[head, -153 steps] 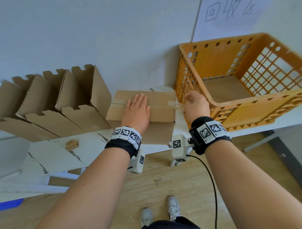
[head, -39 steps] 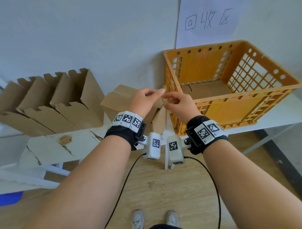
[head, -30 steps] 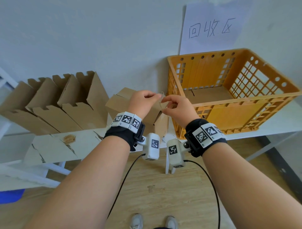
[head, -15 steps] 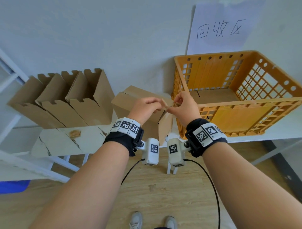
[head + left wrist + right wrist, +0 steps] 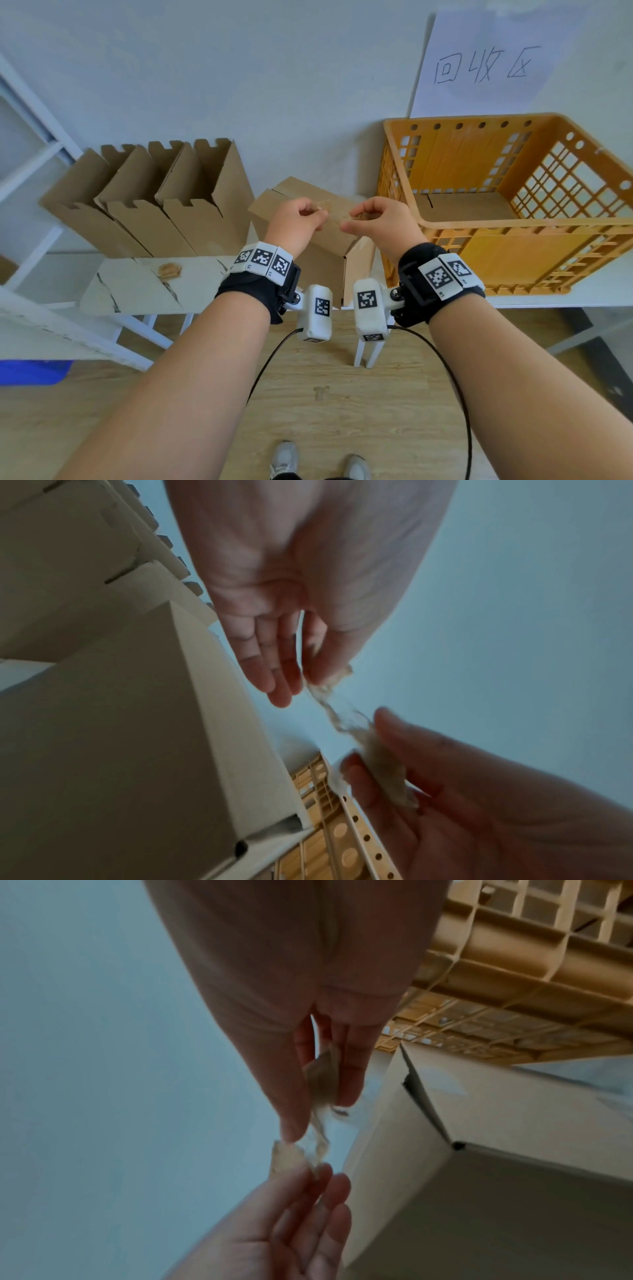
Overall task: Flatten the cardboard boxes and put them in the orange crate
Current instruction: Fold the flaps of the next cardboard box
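Brown cardboard box [image 5: 308, 222], uncollapsed, sits below the left hand [image 5: 296, 222] and right hand [image 5: 380, 222]; both pinch a crumpled tape strip [image 5: 342, 718], now stretched further apart.

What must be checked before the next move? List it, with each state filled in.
1. Tape strip off the box: ok, it hangs stretched between the two hands.
2. Left hand free: not ok, it pinches one end of the strip.
3. Right hand free: not ok, it pinches the crumpled end.
4. Cardboard box flattened: not ok, it stands in shape beside the crate.
5. Orange crate has room: ok, only flat cardboard on its floor.
6. Box's other seams untaped: cannot tell.
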Tool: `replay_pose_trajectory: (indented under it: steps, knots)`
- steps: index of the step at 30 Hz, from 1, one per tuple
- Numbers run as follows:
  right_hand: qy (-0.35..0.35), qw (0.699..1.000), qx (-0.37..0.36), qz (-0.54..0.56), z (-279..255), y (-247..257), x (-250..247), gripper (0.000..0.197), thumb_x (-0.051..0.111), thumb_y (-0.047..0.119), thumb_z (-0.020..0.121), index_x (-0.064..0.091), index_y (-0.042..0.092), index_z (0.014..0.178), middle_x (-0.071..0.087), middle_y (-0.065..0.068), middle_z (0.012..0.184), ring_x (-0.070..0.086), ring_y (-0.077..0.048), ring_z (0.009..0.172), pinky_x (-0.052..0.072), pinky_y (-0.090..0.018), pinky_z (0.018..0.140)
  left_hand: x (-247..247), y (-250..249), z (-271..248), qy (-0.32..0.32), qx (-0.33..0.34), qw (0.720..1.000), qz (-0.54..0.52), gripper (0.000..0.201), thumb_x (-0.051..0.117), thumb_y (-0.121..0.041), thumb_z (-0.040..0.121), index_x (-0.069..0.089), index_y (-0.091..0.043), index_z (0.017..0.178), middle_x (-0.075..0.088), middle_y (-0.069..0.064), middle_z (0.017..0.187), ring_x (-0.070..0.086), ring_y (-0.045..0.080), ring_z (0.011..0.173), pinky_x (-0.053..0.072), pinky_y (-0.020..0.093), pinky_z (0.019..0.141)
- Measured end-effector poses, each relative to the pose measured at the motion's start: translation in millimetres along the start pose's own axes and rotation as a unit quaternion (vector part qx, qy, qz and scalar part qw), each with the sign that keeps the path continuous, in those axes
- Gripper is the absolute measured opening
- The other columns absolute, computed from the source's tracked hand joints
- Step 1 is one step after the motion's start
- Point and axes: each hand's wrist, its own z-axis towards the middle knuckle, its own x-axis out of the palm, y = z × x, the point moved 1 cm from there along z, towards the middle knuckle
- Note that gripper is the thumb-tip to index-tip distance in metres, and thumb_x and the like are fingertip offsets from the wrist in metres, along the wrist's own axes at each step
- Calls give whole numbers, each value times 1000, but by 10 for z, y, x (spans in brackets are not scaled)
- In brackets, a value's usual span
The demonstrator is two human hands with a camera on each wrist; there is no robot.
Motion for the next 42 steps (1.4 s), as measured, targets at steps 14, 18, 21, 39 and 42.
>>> replay_pose_trajectory:
  steps: [14, 18, 21, 39, 42]
  knots:
    - [87, 995, 4, 47, 267, 517, 1278, 14, 70, 3, 82, 73, 16, 85, 73, 2, 81, 67, -7, 76, 50, -12, 75, -1219, 622, 65, -51, -21, 998, -18, 32, 70, -2, 80, 54, -10, 106, 67, 9, 83, 63, 14, 70, 49, 17, 59]
    - [84, 996, 16, 37, 356, 579, 1911, 14, 73, 7, 81, 69, 16, 90, 73, -2, 85, 68, -12, 79, 54, -22, 75, -1712, 986, 176, -87, -20, 995, 39, 9, 75, -11, 78, 66, -13, 80, 64, -2, 73, 58, 11, 68, 46, 20, 61]
    - [84, 995, 34, 48, 406, 600, 2446, 14, 74, 5, 80, 64, 10, 88, 73, -13, 88, 70, -24, 82, 59, -31, 77, -2044, 1288, 266, -76, -31, 996, 36, 9, 77, -15, 77, 69, -16, 79, 64, -5, 73, 58, 9, 70, 47, 23, 65]
    - [133, 974, 167, -71, 859, -144, 4755, 14, 75, 6, 75, 68, 15, 83, 70, -7, 89, 69, -24, 83, 57, -37, 82, -2961, 3340, 885, -7, -175, 984, 41, 16, 64, -7, 84, 74, -16, 93, 71, 3, 94, 60, 14, 83, 46, 25, 82]
    - [141, 970, 183, -78, 950, -287, 5011, 18, 82, 11, 71, 68, 15, 83, 69, -3, 82, 68, -19, 75, 56, -30, 71, -3022, 3599, 977, 7, -188, 978, 86, 20, 61, -8, 86, 74, -16, 99, 71, 2, 100, 63, 17, 93, 45, 22, 82]
